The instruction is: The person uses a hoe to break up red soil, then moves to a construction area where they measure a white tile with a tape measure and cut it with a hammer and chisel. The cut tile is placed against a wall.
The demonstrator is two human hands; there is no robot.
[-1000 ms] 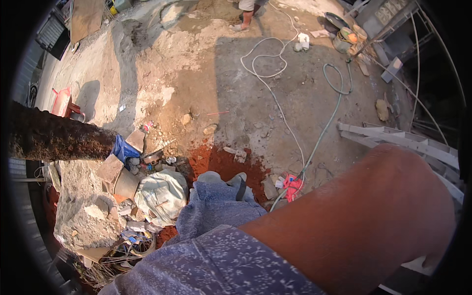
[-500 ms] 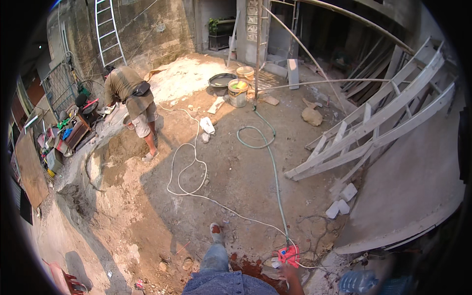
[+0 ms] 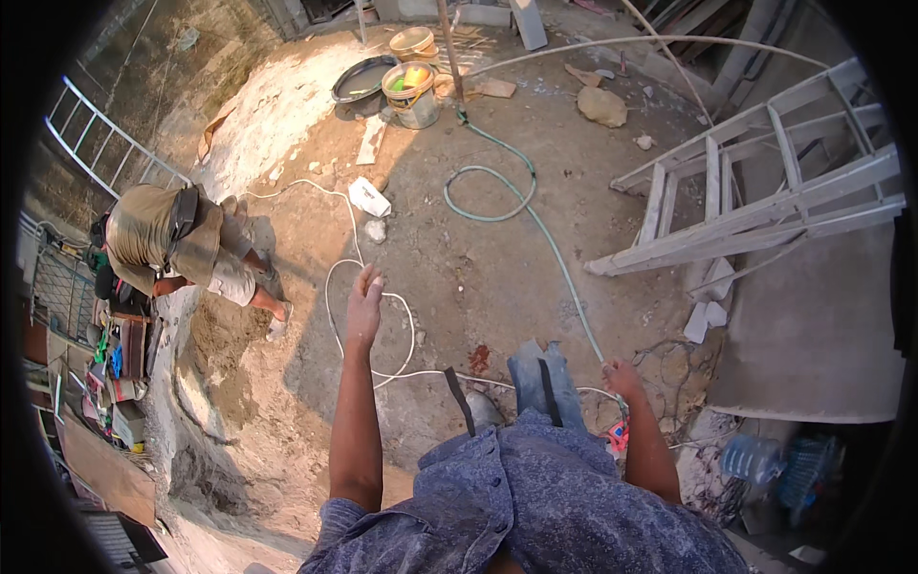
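My left hand (image 3: 363, 304) is stretched forward above the ground, its fingers loosely bent and holding nothing that I can see. A white cord (image 3: 355, 234) passes behind its fingertips and loops on the dirt. At the right, my right hand (image 3: 624, 382) has its fingers curled at the near end of a green hose (image 3: 557, 264). Just below that hand, a small red machine (image 3: 619, 437) shows beside my forearm, partly hidden. The hose runs away from there over the ground, with one loop, to an upright pole (image 3: 449, 53).
A co-worker (image 3: 177, 234) bends over at the left. Farther off stand buckets (image 3: 411, 94) and a black basin (image 3: 361, 80). A wooden stepladder (image 3: 755, 206) leans at the right, near white blocks (image 3: 705, 319), a grey sheet (image 3: 813, 335) and water bottles (image 3: 751, 459).
The view has shifted and tilted downward. My left hand has come into view, reaching forward. My right hand has risen from the red machine to the hose. The co-worker has bent lower.
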